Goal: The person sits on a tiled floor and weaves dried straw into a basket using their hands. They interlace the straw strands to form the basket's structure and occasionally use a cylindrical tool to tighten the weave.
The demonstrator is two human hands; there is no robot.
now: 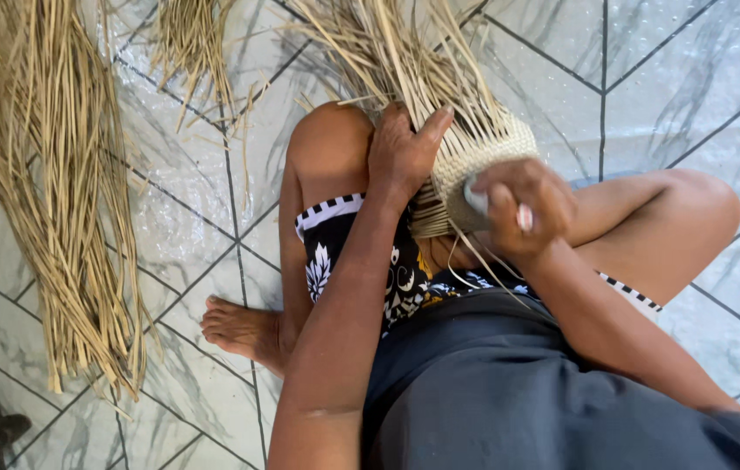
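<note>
head view: loose straw bundle (56, 191) lies left of woven basket (474, 165).

The person wore a dark grey top (518, 392) and black shorts (361, 261) with white leaf prints and a checkered hem; arms and feet were bare.

The half-woven basket (483, 161) sits between the person's knees, loose strands (396, 52) fanning away over the tiled floor (674, 78). A long bundle of straw (56, 191) lies along the floor's left edge, a smaller tuft (191, 43) between them.
</note>
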